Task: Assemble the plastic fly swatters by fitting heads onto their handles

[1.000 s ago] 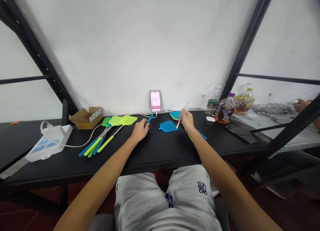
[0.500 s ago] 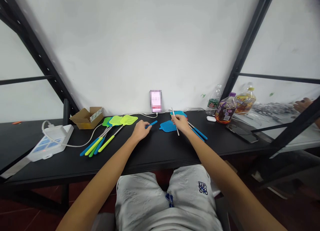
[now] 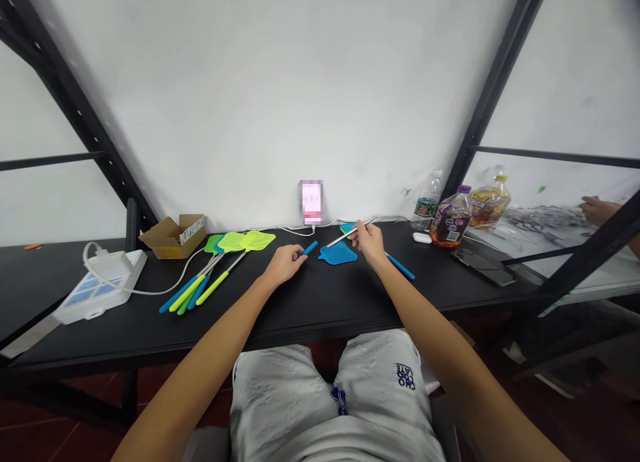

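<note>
My left hand (image 3: 285,264) grips a short blue handle (image 3: 310,248), which points up and right from my fingers. In my right hand (image 3: 369,243) is a thin silver metal rod (image 3: 340,238), its left end close above a blue fly swatter head (image 3: 339,254) on the table. Behind the rod, part of a green swatter head (image 3: 346,229) shows. A blue swatter handle (image 3: 401,267) sticks out to the right of my right wrist. To the left lie several assembled fly swatters with green and yellow heads (image 3: 258,240).
A phone (image 3: 311,202) leans on the wall behind. An open cardboard box (image 3: 175,239) and a white power strip (image 3: 103,285) are at left. At right stand a water bottle (image 3: 427,205) and a drink bottle (image 3: 451,219), with a dark phone (image 3: 484,267) nearby. Another person's hand (image 3: 597,211) shows at far right.
The rod in my right hand has swung from steep to a shallow slant, its end now over the blue head. My left hand has shifted slightly right with the blue handle.
</note>
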Available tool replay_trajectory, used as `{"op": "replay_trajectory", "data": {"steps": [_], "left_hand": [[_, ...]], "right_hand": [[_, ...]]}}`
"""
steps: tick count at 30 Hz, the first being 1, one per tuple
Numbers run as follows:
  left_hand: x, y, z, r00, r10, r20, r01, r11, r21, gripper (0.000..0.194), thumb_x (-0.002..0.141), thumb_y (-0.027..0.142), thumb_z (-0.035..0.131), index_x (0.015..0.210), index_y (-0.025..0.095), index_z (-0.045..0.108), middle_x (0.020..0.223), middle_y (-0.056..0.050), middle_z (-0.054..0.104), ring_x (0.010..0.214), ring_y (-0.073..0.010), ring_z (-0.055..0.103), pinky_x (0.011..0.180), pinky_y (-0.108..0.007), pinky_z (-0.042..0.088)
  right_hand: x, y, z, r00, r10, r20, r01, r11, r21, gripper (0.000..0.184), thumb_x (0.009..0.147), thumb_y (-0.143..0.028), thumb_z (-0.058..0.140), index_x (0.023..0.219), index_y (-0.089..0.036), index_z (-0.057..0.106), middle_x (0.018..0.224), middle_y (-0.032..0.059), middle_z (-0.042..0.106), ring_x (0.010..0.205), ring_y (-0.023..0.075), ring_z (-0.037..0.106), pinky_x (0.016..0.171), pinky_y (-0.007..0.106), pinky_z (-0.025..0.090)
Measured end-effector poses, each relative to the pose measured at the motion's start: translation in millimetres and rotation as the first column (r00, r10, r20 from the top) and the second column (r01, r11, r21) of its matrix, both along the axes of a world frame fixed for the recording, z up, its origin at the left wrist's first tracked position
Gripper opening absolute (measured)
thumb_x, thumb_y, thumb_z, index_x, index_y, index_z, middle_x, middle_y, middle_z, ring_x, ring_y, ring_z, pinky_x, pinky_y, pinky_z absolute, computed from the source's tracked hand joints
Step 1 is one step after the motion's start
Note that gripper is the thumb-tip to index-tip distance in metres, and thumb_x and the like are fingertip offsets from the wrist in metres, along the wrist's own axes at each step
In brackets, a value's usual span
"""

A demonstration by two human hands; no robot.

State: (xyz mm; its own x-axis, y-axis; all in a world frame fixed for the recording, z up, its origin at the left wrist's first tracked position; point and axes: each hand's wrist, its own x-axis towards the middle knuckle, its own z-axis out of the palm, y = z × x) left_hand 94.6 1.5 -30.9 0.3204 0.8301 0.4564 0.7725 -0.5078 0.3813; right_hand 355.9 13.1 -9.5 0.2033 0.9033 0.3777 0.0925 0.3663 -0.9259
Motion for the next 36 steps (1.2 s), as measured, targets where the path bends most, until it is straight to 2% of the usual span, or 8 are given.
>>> {"op": "replay_trajectory", "data": {"steps": [4,12,19,24,28,31,34,36], "left_hand": [[3,-3,0.8,0.998,-0.068,0.007,0.068,0.998,0.009,0.019,0.085,0.036,0.06,0.089,0.02,0.07,0.062,0.002,0.055,0.061,-0.0138,0.05,0.059,-0.027,0.036],[3,-3,-0.3,0.996,-0.09,0.009,0.09,0.996,-0.001,0.02,0.086,0.037,0.06,0.091,0.021,0.07,0.064,0.002,0.056,0.064,-0.0143,0.051,0.061,-0.027,0.038],[8,-9,1.7,0.989,-0.147,-0.023,0.148,0.989,0.029,0.017,0.088,0.033,0.058,0.091,0.02,0.069,0.069,0.001,0.055,0.065,-0.0144,0.051,0.063,-0.027,0.037],[16,-15,1.5,0.976,-0.216,0.009,0.215,0.976,0.043,0.016,0.089,0.032,0.057,0.09,0.019,0.066,0.067,0.002,0.051,0.065,-0.0139,0.05,0.064,-0.027,0.039],[21,-20,4.7,0.983,-0.178,0.034,0.175,0.982,0.076,0.018,0.089,0.034,0.056,0.084,0.019,0.064,0.071,0.0,0.052,0.066,-0.0143,0.049,0.064,-0.027,0.04],[25,-24,8.0,0.981,-0.177,0.083,0.163,0.976,0.145,0.019,0.091,0.034,0.053,0.091,0.019,0.065,0.084,-0.003,0.056,0.077,-0.0159,0.054,0.072,-0.028,0.044],[28,-26,9.1,0.975,-0.208,0.081,0.194,0.969,0.152,0.019,0.093,0.03,0.048,0.096,0.019,0.063,0.09,-0.005,0.061,0.083,-0.0174,0.058,0.078,-0.03,0.045],[27,-25,8.2,0.98,-0.182,0.081,0.17,0.976,0.134,0.019,0.095,0.028,0.045,0.098,0.018,0.061,0.09,-0.005,0.064,0.082,-0.0181,0.059,0.078,-0.031,0.046]], "right_hand": [[-5,-4,4.8,0.981,0.05,-0.19,-0.052,0.999,-0.004,0.044,0.084,-0.062,0.055,0.079,-0.018,0.055,0.062,0.0051,0.063,0.044,0.0122,0.055,0.036,0.022,0.031],[-8,-5,5.0,0.981,0.123,-0.151,-0.121,0.992,0.019,0.05,0.082,-0.068,0.055,0.079,-0.018,0.056,0.064,0.0067,0.066,0.043,0.0108,0.053,0.036,0.022,0.032],[-13,-11,4.0,0.976,0.217,-0.014,-0.214,0.97,0.113,0.054,0.079,-0.071,0.056,0.08,-0.018,0.059,0.063,0.0057,0.066,0.044,0.0119,0.055,0.037,0.023,0.036],[-25,-19,1.0,0.914,0.392,0.1,-0.395,0.918,0.012,0.054,0.081,-0.07,0.054,0.084,-0.017,0.061,0.07,0.0069,0.068,0.048,0.0135,0.059,0.036,0.022,0.034],[-31,-21,-1.6,0.883,0.451,0.127,-0.457,0.89,0.014,0.052,0.085,-0.066,0.053,0.088,-0.015,0.064,0.075,0.0079,0.07,0.049,0.0128,0.06,0.036,0.021,0.035],[-33,-19,-5.0,0.842,0.503,0.193,-0.513,0.858,0.0,0.052,0.087,-0.064,0.049,0.093,-0.015,0.065,0.08,0.0088,0.071,0.054,0.0133,0.062,0.038,0.021,0.037],[-31,-16,-9.3,0.814,0.466,0.347,-0.496,0.868,-0.002,0.054,0.091,-0.063,0.043,0.097,-0.015,0.067,0.084,0.0094,0.071,0.065,0.0158,0.065,0.051,0.024,0.046],[-28,-14,-12.0,0.798,0.322,0.509,-0.388,0.921,0.027,0.053,0.091,-0.061,0.046,0.101,-0.014,0.067,0.095,0.0119,0.071,0.083,0.0199,0.066,0.071,0.03,0.051]]}}
